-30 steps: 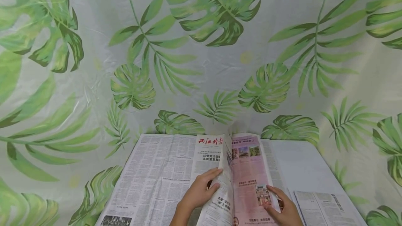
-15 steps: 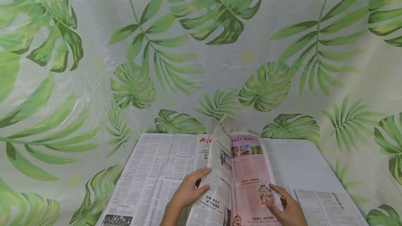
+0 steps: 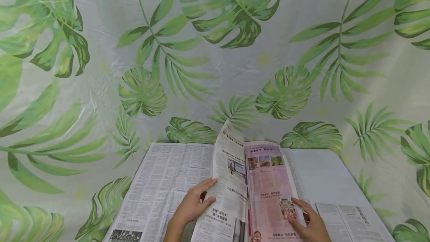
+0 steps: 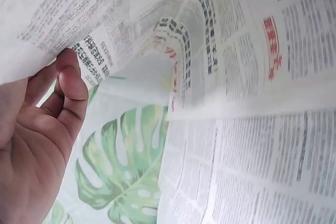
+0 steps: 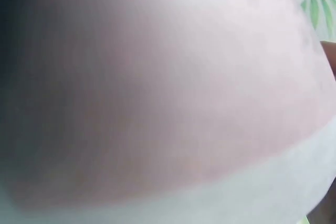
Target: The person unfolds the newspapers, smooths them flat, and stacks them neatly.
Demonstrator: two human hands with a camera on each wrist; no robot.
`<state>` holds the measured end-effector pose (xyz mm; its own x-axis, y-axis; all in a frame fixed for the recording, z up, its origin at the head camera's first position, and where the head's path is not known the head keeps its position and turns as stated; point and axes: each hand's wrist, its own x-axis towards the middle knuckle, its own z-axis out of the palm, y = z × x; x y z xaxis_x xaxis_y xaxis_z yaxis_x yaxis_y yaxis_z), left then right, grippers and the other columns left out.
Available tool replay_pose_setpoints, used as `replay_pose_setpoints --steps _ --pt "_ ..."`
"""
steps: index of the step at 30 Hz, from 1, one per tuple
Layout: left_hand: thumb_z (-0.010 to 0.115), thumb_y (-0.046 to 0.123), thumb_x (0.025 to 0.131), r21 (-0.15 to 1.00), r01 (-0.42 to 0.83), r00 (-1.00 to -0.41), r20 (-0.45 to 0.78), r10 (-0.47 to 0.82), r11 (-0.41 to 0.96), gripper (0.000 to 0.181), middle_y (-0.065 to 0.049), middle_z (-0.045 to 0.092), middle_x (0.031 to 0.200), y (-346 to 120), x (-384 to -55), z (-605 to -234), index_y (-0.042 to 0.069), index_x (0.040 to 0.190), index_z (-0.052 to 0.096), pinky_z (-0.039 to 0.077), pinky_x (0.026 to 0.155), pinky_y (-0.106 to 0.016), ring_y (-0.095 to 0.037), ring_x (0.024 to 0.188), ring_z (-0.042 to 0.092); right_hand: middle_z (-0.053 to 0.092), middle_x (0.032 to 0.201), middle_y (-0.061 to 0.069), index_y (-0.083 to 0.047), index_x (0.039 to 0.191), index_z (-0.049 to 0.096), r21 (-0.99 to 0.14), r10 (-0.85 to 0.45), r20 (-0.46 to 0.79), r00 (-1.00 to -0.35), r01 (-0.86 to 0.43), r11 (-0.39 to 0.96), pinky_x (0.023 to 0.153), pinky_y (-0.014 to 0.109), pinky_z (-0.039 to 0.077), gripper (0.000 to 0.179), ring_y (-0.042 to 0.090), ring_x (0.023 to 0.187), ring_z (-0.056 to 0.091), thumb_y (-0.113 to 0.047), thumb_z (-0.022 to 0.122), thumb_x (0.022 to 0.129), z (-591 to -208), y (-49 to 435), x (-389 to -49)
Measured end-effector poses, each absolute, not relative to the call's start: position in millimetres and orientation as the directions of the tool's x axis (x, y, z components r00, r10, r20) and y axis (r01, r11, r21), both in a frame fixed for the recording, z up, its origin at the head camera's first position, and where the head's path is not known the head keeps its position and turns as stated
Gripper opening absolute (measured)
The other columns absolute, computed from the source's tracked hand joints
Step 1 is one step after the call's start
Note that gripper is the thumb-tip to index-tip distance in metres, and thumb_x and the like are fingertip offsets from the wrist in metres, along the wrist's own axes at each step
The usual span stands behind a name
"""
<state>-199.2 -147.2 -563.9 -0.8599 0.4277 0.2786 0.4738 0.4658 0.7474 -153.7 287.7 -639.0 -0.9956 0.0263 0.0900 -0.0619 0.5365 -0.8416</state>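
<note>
A newspaper [image 3: 231, 182] lies spread in the head view, its left page raised and curving up at the far corner. My left hand [image 3: 192, 204] pinches that page's outer edge between thumb and fingers. The left wrist view shows the same hand [image 4: 44, 129] from the palm side, with the curled sheet [image 4: 126, 19] above it. On the right is a pink page [image 3: 268, 193] with small photos, its right edge pinched by my right hand [image 3: 310, 222]. Blurred pink paper [image 5: 168, 87] fills most of the right wrist view.
More newspaper sheets [image 3: 158, 182] lie flat under and left of the raised page. A white board or tabletop [image 3: 322, 171] shows at right, with a smaller folded newspaper [image 3: 346, 219] on it. A leaf-patterned sheet [image 3: 215, 66] hangs behind.
My left hand has moved left, drawing the page away from the pink one so more print and a photo show; the red masthead is now covered. The right hand has shifted slightly right.
</note>
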Motion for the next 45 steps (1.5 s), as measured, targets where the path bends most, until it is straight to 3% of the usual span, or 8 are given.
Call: replay_pose_setpoints --steps 6,14,17,21,24,31,36,45 --pt "0.072 0.018 0.097 0.734 0.47 -0.87 0.291 0.398 0.49 0.06 -0.016 0.051 0.155 -160 -195 -562 0.012 0.153 0.051 0.05 0.065 -0.019 0.003 0.07 0.05 0.048 0.15 0.024 -0.015 0.151 0.05 -0.82 0.046 0.069 -0.997 -0.031 0.572 0.068 0.025 0.059 0.068 0.007 0.093 0.073 -0.035 0.079 0.092 -637 292 -153" --pt "0.074 0.022 0.096 0.763 0.42 -0.897 0.268 0.35 0.491 0.063 -0.022 0.048 0.156 -178 -190 -563 0.013 0.153 0.05 0.05 0.065 -0.02 0.003 0.07 0.052 0.049 0.149 0.026 -0.014 0.151 0.05 -0.804 0.056 0.082 -0.995 -0.033 0.593 0.067 0.025 0.059 0.069 -0.001 0.09 0.069 -0.035 0.079 0.092 -636 298 -151" --pt "0.074 0.025 0.096 0.798 0.374 -0.914 0.23 0.336 0.472 0.065 -0.022 0.044 0.158 -185 -188 -564 0.015 0.155 0.048 0.052 0.066 -0.021 0.0 0.072 0.056 0.051 0.147 0.025 -0.014 0.15 0.051 -0.785 0.056 0.091 -0.994 -0.037 0.619 0.068 0.027 0.059 0.069 0.008 0.091 0.072 -0.038 0.078 0.092 -634 301 -150" --pt "0.074 0.026 0.096 0.84 0.323 -0.926 0.186 0.329 0.435 0.069 -0.024 0.039 0.161 -191 -186 -566 0.014 0.157 0.044 0.055 0.068 -0.022 -0.004 0.081 0.065 0.053 0.146 0.025 -0.013 0.15 0.051 -0.749 0.059 0.098 -0.993 -0.034 0.662 0.075 0.037 0.062 0.07 0.029 0.101 0.073 -0.04 0.078 0.091 -633 305 -149" --pt "0.075 0.023 0.095 0.866 0.298 -0.93 0.167 0.329 0.403 0.071 -0.027 0.035 0.162 -196 -185 -567 0.011 0.158 0.042 0.057 0.069 -0.023 -0.008 0.085 0.069 0.054 0.146 0.025 -0.013 0.15 0.051 -0.73 0.06 0.098 -0.993 -0.031 0.683 0.079 0.039 0.062 0.072 0.033 0.105 0.072 -0.042 0.079 0.091 -634 307 -149" --pt "0.075 0.018 0.095 0.868 0.29 -0.936 0.171 0.306 0.403 0.072 -0.03 0.034 0.161 -207 -183 -568 0.008 0.157 0.041 0.056 0.066 -0.024 -0.007 0.079 0.065 0.05 0.146 0.028 -0.011 0.15 0.051 -0.77 0.064 0.076 -0.995 -0.018 0.638 0.068 0.024 0.059 0.074 0.006 0.092 0.071 -0.035 0.083 0.088 -634 310 -149" --pt "0.074 0.018 0.096 0.865 0.267 -0.949 0.159 0.271 0.425 0.071 -0.032 0.032 0.161 -219 -181 -572 0.008 0.158 0.041 0.058 0.069 -0.025 -0.006 0.082 0.068 0.05 0.145 0.029 -0.01 0.15 0.051 -0.782 0.07 0.076 -0.995 -0.016 0.624 0.065 0.024 0.058 0.073 0.002 0.089 0.069 -0.034 0.082 0.089 -635 312 -148" --pt "0.077 0.02 0.094 0.842 0.167 -0.977 0.072 0.2 0.514 0.074 -0.024 0.035 0.163 -238 -179 -574 0.016 0.158 0.042 0.053 0.066 -0.023 -0.005 0.067 0.052 0.047 0.146 0.027 -0.011 0.153 0.045 -0.84 0.083 -0.008 -0.996 0.052 0.541 0.06 0.029 0.059 0.075 0.007 0.08 0.072 -0.039 0.078 0.092 -643 319 -148"
